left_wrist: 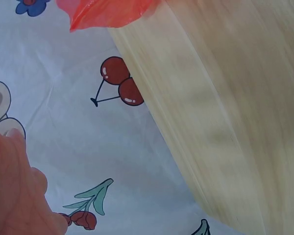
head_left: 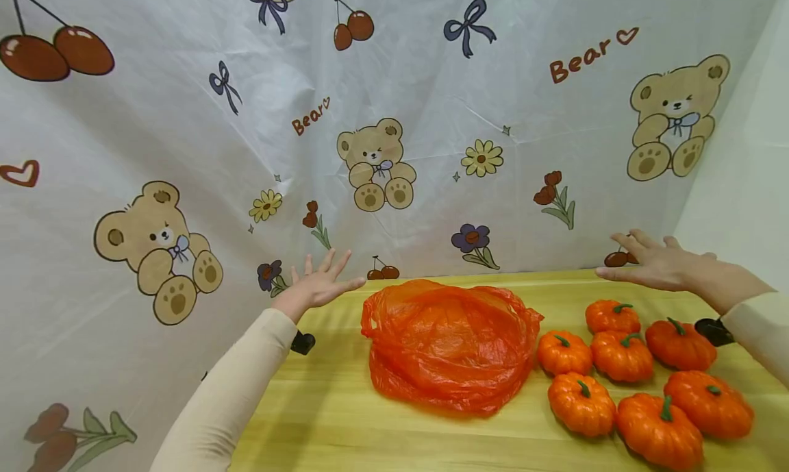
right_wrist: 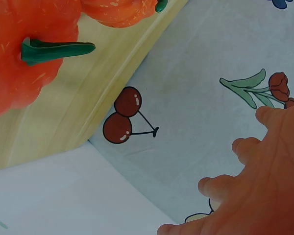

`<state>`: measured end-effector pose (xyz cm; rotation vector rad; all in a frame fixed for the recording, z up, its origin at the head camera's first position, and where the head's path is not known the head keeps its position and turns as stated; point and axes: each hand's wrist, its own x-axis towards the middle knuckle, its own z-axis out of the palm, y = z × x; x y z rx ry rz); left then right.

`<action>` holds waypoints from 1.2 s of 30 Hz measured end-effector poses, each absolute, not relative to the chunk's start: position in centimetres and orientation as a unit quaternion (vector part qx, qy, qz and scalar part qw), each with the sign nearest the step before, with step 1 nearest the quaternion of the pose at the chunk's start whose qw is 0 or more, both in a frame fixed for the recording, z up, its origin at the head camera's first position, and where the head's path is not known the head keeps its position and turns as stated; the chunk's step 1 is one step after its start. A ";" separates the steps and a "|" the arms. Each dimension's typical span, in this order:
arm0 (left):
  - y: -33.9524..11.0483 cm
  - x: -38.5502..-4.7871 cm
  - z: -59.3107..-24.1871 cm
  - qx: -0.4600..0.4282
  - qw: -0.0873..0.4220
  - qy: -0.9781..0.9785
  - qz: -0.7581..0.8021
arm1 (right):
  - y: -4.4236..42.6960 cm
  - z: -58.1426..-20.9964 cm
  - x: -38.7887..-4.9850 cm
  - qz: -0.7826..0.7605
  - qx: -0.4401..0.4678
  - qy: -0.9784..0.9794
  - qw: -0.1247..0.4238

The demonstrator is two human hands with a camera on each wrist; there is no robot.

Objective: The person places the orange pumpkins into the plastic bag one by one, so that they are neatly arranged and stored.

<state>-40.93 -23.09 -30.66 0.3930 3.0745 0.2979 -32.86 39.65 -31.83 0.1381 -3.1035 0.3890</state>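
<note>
A crumpled red plastic bag (head_left: pixel 453 349) lies on the wooden table, its contents, if any, not plain to see. To its left my left hand (head_left: pixel 317 283) is held up with fingers spread, touching nothing. Several small orange pumpkins (head_left: pixel 582 403) with green stems are grouped right of the bag. Above and behind them my right hand (head_left: pixel 656 263) hovers, fingers spread and holding nothing. The right wrist view shows a pumpkin (right_wrist: pixel 24 58) close up beside the fingers of the right hand (right_wrist: pixel 255 191). In the left wrist view, part of the bag (left_wrist: pixel 108 12) appears at the top edge.
The yellow wooden table (head_left: pixel 320 417) ends at the back against a pale curtain (head_left: pixel 419 68) printed with bears, cherries and flowers. A plain white surface (head_left: pixel 746 157) stands at the right. Black wrist devices (head_left: pixel 302 342) hang below both wrists.
</note>
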 end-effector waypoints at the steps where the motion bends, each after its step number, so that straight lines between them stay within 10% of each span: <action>1: -23.1 -40.9 -30.8 0.127 0.013 0.987 0.098 | 39.6 -32.0 -32.8 0.126 0.044 -0.991 0.006; 36: -22.7 -39.6 -35.0 0.201 0.016 0.913 0.354 | 39.4 -32.4 -29.1 0.281 0.139 -0.949 0.032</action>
